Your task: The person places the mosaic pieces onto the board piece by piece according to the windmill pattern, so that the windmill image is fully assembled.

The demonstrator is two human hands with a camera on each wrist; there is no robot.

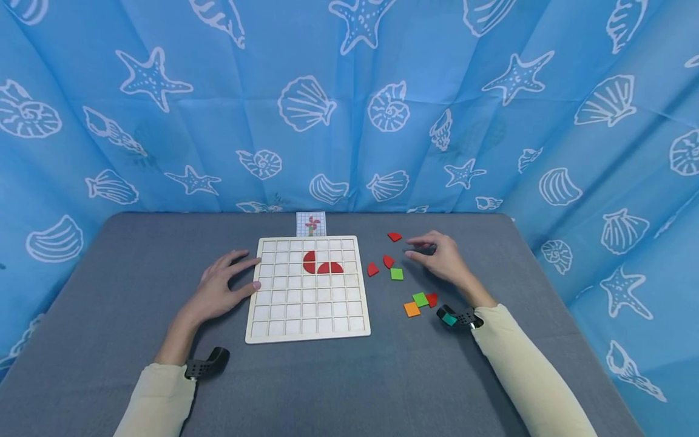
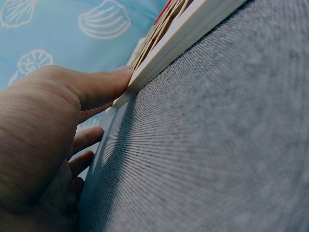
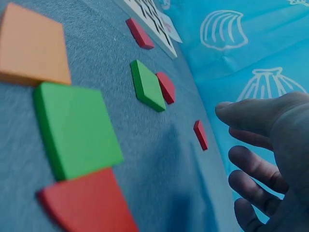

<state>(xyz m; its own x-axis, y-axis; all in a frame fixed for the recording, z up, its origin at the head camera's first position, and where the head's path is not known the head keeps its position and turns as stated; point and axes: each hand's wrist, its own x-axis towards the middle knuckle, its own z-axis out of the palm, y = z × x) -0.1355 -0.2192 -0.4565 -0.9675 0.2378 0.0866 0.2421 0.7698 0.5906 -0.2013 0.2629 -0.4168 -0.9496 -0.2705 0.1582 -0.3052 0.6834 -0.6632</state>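
Observation:
A pale wooden grid board [image 1: 306,311] lies on the grey table with several red quarter-circle pieces [image 1: 309,262] in its upper cells. My left hand [image 1: 221,288] touches the board's left edge with thumb and a finger; the left wrist view shows the thumb [image 2: 104,87] against the wooden rim. Over the table right of the board, my right hand [image 1: 439,258] hovers with loosely bent fingers and holds nothing. Nearest to it are a loose red quarter-circle piece [image 1: 394,237], another red piece [image 1: 388,261] and a green square [image 1: 397,274].
A small printed card [image 1: 310,224] with a coloured pattern on a grid lies at the board's far edge. Closer to the right wrist are an orange square [image 1: 412,309], a second green square [image 1: 420,299] and a red piece [image 1: 432,300]. A blue shell-patterned curtain [image 1: 349,152] hangs behind.

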